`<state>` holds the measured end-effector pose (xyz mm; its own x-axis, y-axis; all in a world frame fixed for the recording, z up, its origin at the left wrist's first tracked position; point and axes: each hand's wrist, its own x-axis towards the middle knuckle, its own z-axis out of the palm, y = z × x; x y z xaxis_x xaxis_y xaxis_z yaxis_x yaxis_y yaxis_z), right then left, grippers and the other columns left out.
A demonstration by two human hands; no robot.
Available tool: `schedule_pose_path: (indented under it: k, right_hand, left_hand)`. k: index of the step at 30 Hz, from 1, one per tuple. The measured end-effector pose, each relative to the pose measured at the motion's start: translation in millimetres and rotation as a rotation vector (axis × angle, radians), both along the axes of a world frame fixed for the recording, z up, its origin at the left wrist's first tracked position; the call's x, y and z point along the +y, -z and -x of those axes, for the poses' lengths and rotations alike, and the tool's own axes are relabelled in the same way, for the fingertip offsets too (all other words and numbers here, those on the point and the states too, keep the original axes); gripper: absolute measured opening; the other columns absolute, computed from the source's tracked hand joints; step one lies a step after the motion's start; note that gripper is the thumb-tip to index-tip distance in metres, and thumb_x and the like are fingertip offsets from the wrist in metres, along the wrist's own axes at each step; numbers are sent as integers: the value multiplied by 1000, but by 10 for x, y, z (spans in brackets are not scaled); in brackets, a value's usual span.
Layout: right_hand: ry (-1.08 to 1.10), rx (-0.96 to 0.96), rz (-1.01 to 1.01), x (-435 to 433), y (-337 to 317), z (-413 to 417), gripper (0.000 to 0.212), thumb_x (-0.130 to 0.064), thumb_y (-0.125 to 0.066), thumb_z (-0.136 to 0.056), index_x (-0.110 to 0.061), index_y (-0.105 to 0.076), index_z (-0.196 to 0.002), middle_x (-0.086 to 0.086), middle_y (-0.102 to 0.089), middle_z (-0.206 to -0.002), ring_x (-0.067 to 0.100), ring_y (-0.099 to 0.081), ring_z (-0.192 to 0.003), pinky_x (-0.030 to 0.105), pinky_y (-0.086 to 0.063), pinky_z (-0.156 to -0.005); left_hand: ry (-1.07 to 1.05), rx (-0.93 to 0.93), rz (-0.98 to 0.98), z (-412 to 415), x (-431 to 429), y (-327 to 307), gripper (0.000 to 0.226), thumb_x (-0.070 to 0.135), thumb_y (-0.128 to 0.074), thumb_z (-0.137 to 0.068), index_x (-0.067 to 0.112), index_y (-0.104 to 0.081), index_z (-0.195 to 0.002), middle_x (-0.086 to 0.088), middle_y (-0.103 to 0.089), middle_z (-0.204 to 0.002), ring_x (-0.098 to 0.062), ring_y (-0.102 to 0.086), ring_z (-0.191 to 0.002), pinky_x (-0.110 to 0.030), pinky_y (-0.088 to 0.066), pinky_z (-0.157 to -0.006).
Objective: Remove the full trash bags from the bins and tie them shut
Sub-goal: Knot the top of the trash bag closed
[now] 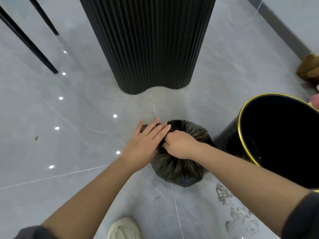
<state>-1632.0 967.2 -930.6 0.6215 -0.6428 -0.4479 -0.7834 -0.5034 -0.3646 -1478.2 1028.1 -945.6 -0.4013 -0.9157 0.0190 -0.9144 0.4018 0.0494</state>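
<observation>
Sleeve [303,216] nearest. Right hand [179,144] gripped bag [179,168] top from above; left hand [146,144] lay flat, released, touching its left side.

Grey tile floor [69,152] with trash bag [181,168], bin [227,138], fluted column [146,40], perhaps crumb [36,138].

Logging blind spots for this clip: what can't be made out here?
Head view:
Neck of the bag: hidden under the left hand and the gripping right hand; knot cannot be told.
Inside of the bin: too dark; right side cut by the frame edge.
The brown thing by the wall: cut by the right edge, unidentifiable.
</observation>
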Motion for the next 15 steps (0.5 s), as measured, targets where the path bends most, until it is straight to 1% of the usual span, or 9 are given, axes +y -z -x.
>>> schedule_pose_path:
  k: [1,2,3,4,6,9,11,13,15]
  right_hand:
    - [-19,2,-18,13,17,-6,31,-26,-41,-96,-3,-61,-96,18,-65,-95,34,-59,-89,39,-48,-76]
    - [-37,-9,-33,27,24,-9,31,-27,-41,-97,-3,-61,-95,18,-65,-96,33,-59,-89,37,-47,-75]
    - [-52,-38,-47,38,31,-4,32,-28,-41,-98,-4,-61,-92,17,-65,-94,32,-58,-87,36,-46,-74]
    - [-60,-87,-62,45,35,11,31,-29,-41,-98,-6,-59,-88,15,-64,-88,30,-58,-84,36,-44,-72]
    - [-56,-207,-91,42,25,52,27,-30,-42,-99,-12,-51,-81,4,-57,-75,22,-53,-73,34,-38,-67]
    - [6,-375,-157,58,-8,101,24,-27,-40,-100,-14,-50,-82,-3,-53,-72,16,-52,-70,30,-38,-64]
    - [87,-459,-193,73,-1,113,27,-24,-40,-100,-13,-54,-81,-6,-53,-71,10,-50,-69,24,-39,-67]
    - [168,-495,-239,61,22,114,29,-22,-40,-100,-14,-55,-76,-9,-50,-67,5,-46,-66,20,-37,-66]
    - [226,-488,-290,25,35,116,30,-21,-40,-100,-15,-54,-74,-10,-48,-66,4,-44,-65,20,-35,-65]
  left_hand:
    - [17,44,-8,17,-30,24,48,13,-50,-76,10,-55,-124,-5,-65,-114,-28,-61,-110,-48,-46,-97]
    - [4,112,-38,37,-46,9,35,10,-43,-74,9,-60,-104,-6,-67,-91,-28,-66,-86,-35,-51,-81]
    - [-56,175,-123,49,-60,-35,25,8,-39,-76,9,-58,-91,-7,-63,-80,-29,-63,-73,-26,-45,-64]
    - [-157,213,-230,52,-76,-81,19,8,-38,-81,9,-56,-87,-9,-62,-80,-29,-60,-71,-27,-37,-56]
    - [-422,349,-505,46,-137,-170,19,8,-40,-86,11,-58,-79,-9,-60,-76,-25,-55,-69,-29,-36,-57]
    - [-817,926,-952,-3,-193,-291,31,4,-34,-84,14,-45,-58,-2,-42,-51,-13,-34,-39,-21,-22,-41]
    - [-938,1228,-1147,-30,-155,-309,29,8,-32,-85,15,-42,-58,1,-33,-48,-10,-20,-34,-18,-14,-38]
    - [-960,1492,-1166,-3,-58,-307,29,18,-36,-90,15,-45,-62,1,-33,-49,-10,-20,-35,-21,-18,-39]
    - [-961,1799,-1013,54,68,-313,30,24,-42,-95,11,-54,-71,-3,-53,-57,-11,-28,-36,-22,-31,-39]
